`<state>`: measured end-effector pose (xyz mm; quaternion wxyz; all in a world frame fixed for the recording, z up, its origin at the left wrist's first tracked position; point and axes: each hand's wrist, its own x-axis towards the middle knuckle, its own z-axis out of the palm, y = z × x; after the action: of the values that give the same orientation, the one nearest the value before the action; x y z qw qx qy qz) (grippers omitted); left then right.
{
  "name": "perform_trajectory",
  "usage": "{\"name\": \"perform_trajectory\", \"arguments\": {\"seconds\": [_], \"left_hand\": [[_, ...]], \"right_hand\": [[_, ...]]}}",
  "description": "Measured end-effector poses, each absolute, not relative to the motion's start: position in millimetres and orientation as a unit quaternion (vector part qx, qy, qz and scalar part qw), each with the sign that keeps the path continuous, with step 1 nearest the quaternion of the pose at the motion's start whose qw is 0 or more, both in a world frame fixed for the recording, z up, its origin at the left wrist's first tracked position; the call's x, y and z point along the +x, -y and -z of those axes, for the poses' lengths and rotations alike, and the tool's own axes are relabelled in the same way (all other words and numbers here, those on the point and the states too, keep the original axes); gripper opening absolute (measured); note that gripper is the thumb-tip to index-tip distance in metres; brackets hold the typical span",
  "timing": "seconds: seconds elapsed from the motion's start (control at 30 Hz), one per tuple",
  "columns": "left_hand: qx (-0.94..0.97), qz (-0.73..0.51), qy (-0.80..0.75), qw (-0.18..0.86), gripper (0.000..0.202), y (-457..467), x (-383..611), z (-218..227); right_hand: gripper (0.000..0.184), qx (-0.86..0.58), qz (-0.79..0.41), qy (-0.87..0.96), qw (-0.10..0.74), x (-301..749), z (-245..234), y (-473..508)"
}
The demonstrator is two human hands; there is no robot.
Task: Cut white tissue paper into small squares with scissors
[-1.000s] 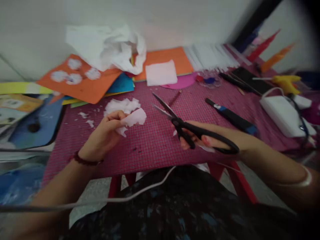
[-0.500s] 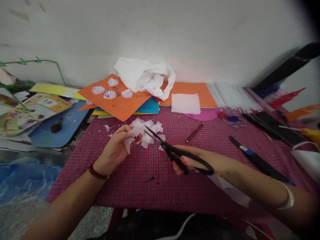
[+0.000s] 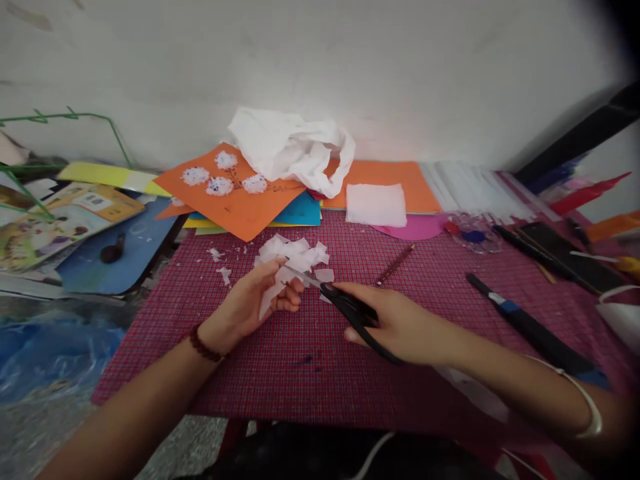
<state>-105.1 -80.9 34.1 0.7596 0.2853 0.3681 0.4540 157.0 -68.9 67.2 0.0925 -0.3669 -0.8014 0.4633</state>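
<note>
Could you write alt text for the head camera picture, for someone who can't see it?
A person's left hand holds a scrap of white paper while the right hand puts black scissors to it, over a red checked tablecloth. A pile of white scraps and orange card lie behind.

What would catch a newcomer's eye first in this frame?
At the middle of the red checked cloth, the left hand pinches a white paper piece while the right hand holds black scissors, blades at the paper. Behind them lie a pile of white scraps and an orange sheet with white flowers, partly under a crumpled white bag.
</note>
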Motion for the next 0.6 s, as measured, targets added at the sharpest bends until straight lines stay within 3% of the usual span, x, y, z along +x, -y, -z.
{"name": "perform_trajectory", "arguments": {"seconds": [0.13,0.6], "left_hand": [[0.338,-0.431,-0.415,0.726,0.028,81.4,-104.7,-32.2],[0.411,-0.442,-0.439,0.665,0.015,88.1,-100.1,-36.2]], "right_hand": [[0.064,-0.379,-0.401,0.828,0.101,159.6,-68.7,74.6],[0.066,-0.355,-0.445,0.813,0.121,166.1,-74.5,76.2]]}}
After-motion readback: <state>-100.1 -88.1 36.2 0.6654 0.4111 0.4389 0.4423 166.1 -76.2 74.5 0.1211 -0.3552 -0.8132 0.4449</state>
